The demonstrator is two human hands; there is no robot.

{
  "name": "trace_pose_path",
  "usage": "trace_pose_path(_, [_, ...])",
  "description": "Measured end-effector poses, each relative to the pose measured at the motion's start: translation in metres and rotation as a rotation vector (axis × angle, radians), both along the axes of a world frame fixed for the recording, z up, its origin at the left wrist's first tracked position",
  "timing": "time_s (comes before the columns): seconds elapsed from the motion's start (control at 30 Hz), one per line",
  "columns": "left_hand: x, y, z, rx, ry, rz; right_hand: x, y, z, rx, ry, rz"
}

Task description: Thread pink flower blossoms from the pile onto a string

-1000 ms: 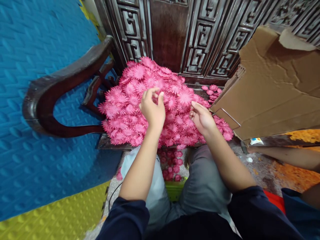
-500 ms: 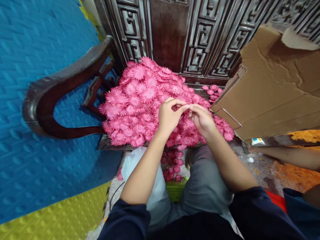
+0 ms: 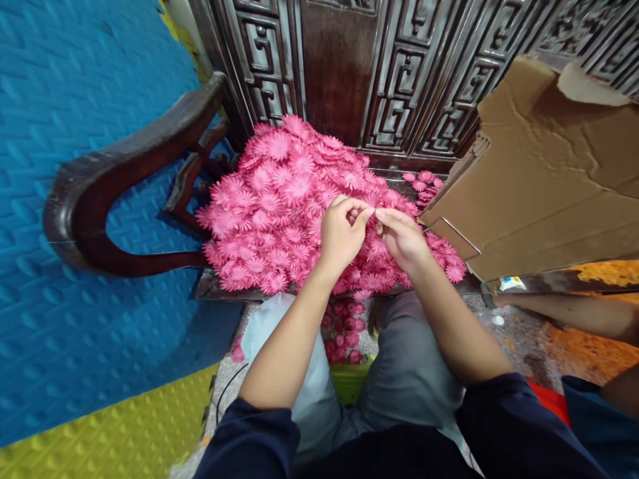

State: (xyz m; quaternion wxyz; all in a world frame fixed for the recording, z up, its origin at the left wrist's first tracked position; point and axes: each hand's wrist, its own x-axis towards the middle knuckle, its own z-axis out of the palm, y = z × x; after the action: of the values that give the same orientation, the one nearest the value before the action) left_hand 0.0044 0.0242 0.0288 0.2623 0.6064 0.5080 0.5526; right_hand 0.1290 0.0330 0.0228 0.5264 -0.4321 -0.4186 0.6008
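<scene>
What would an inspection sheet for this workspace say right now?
Surface: dark wooden chair seat, mostly covered.
Job's things: heap of pink paper flowers; more in a green bin below.
Clutter: torn cardboard box.
Grippers: left hand and right hand meet fingertip to fingertip over the heap; what they pinch cannot be told.
Cables: thin black cord on the floor.
Surroundings: carved chair back, blue foam mat, another person's arm.

Both forearms reach forward; left hand [image 3: 341, 234] and right hand [image 3: 403, 239] meet, fingertips pinched together, nearly touching.
</scene>
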Motion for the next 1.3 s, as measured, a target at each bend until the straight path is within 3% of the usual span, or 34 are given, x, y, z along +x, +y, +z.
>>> trace_pose_path(0.3, [-0.0015,-0.0004,0.0023,-0.001,0.003,0.001,-0.0006,-0.0012,0.0017,-0.01,-0.012,0.016])
trace_pose_path(0.7, [-0.0057,0.0026,0.0012,-0.072,-0.045,-0.122,0.0016,0.0016,-0.0009,0.022,-0.008,-0.044])
trace_pose_path(1.0, [-0.0045,-0.0018,0.0056,-0.077,-0.144,-0.119,0.0045,-0.0005,0.0031,0.009,0.07,0.063])
trace_pose_path(1.3, [-0.006,-0.0019,0.0062,-0.041,-0.154,-0.119,0.0018,-0.0018,0.0045,-0.107,0.171,0.094])
